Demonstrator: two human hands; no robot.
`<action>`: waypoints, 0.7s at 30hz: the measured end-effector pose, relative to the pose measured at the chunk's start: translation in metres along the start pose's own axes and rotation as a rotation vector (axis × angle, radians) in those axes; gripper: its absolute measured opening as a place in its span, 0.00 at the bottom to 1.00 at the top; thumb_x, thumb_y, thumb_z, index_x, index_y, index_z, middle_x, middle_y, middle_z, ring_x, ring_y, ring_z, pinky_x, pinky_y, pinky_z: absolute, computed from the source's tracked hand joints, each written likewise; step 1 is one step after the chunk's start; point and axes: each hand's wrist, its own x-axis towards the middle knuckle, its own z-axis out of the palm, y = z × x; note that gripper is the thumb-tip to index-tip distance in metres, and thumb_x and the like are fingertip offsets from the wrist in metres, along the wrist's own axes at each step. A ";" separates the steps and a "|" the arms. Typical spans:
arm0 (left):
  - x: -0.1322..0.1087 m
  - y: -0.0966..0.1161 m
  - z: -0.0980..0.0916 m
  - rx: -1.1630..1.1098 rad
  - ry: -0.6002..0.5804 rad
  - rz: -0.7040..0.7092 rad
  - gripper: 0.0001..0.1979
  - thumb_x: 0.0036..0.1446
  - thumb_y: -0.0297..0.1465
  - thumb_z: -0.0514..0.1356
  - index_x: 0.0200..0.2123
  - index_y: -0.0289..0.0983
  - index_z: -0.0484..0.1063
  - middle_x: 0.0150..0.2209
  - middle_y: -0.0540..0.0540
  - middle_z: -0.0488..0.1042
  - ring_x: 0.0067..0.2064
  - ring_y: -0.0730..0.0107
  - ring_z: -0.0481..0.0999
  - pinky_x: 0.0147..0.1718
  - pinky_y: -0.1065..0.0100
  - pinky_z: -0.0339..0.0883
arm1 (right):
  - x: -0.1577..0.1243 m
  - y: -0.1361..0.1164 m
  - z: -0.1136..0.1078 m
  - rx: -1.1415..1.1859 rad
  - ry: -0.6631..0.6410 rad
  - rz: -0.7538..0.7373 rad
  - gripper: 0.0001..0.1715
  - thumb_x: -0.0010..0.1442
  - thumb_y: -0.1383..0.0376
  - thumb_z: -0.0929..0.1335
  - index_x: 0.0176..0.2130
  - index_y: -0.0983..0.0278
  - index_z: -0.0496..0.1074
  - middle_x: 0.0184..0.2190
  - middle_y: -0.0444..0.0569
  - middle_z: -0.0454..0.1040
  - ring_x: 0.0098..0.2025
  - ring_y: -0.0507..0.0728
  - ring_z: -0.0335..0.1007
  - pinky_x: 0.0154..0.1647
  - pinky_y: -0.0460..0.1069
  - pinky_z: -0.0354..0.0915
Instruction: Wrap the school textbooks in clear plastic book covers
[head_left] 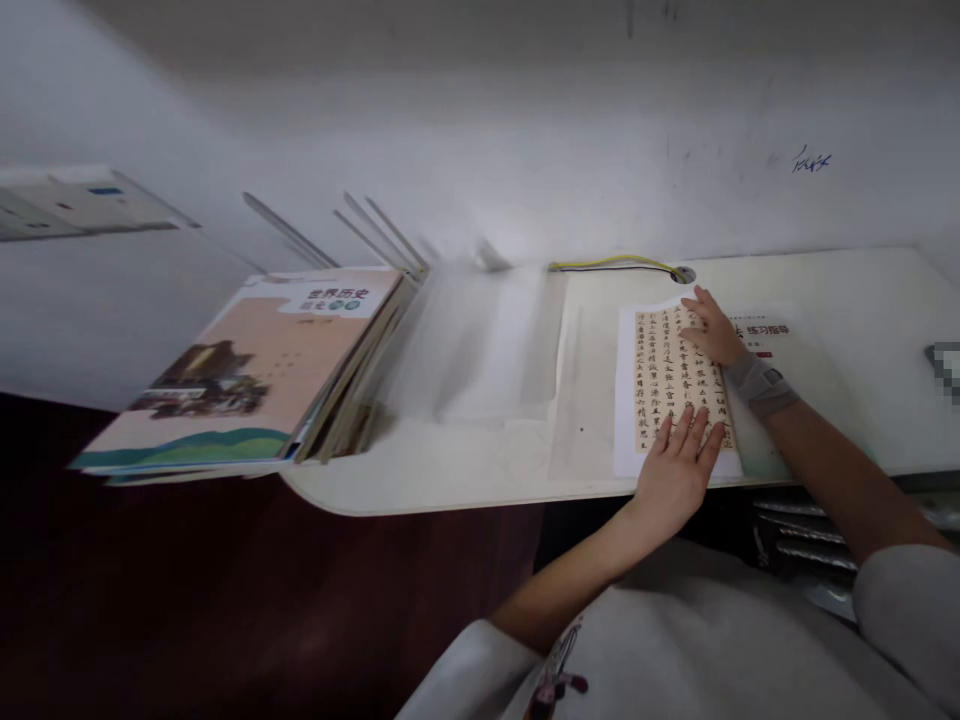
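Observation:
A sheet with columns of calligraphy characters [664,385] lies on the white desk [465,470], partly over a pale green booklet [780,345]. My left hand [679,465] rests flat on the sheet's near edge, fingers stretched out. My right hand [712,325], with a grey band on its wrist, presses on the sheet's far right corner, fingers bent down on the paper. Neither hand grips anything.
A stack of textbooks [255,375] overhangs the desk's left end. Thin translucent paper sheets [487,350] lie in the middle. A yellow and black cable [615,263] runs into a hole at the desk's back. A white wall stands behind; dark floor lies below left.

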 end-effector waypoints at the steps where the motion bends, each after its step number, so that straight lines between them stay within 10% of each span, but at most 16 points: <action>1: -0.001 0.000 -0.001 0.006 0.002 -0.003 0.24 0.65 0.28 0.47 0.63 0.33 0.56 0.64 0.38 0.58 0.65 0.52 0.57 0.60 0.52 0.54 | 0.000 0.000 0.000 -0.003 -0.006 -0.016 0.37 0.55 0.58 0.65 0.61 0.66 0.61 0.69 0.54 0.44 0.70 0.65 0.34 0.67 0.63 0.44; 21: -0.006 0.005 -0.010 0.054 -0.032 -0.067 0.24 0.64 0.27 0.48 0.63 0.31 0.57 0.64 0.36 0.59 0.64 0.49 0.58 0.59 0.49 0.57 | -0.003 -0.008 0.002 -0.090 -0.067 -0.100 0.37 0.56 0.58 0.64 0.63 0.62 0.59 0.69 0.50 0.44 0.70 0.65 0.33 0.67 0.65 0.42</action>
